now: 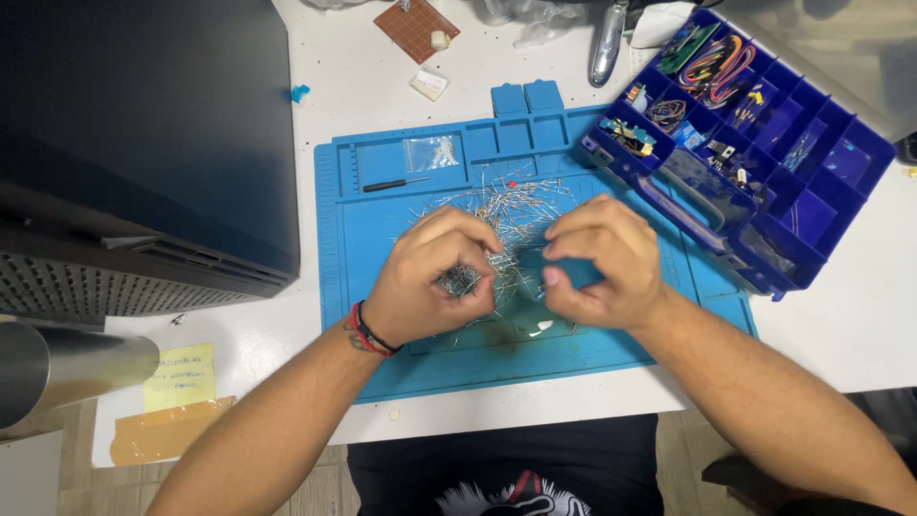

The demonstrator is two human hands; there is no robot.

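Here both hands sit low over a blue work mat [382, 315] on a white table [841, 325], right above a heap of thin metal component leads [506, 205] spread across the mat's middle. The left hand [435, 277] is curled, fingers bent in toward the thumb, and seems to be pinching a small bunch of the leads, though the wires are too fine to say how many it holds. The right hand [597, 263] is curled likewise, thumb and forefinger drawn close together just beside the left; whether anything is caught between them I cannot tell. The two hands are near each other but apart. A red and black wristband [365, 333] circles the left wrist.

On the mat's upper trays lie a small black-handled screwdriver [394, 183] and a clear plastic bag [430, 153]. To the right, overlapping the mat's edge, stands an open dark blue parts organiser [812, 215] with coloured wires and small parts in its compartments. A dark computer case [143, 143] fills the left side, with a yellow note [179, 376] stuck below it
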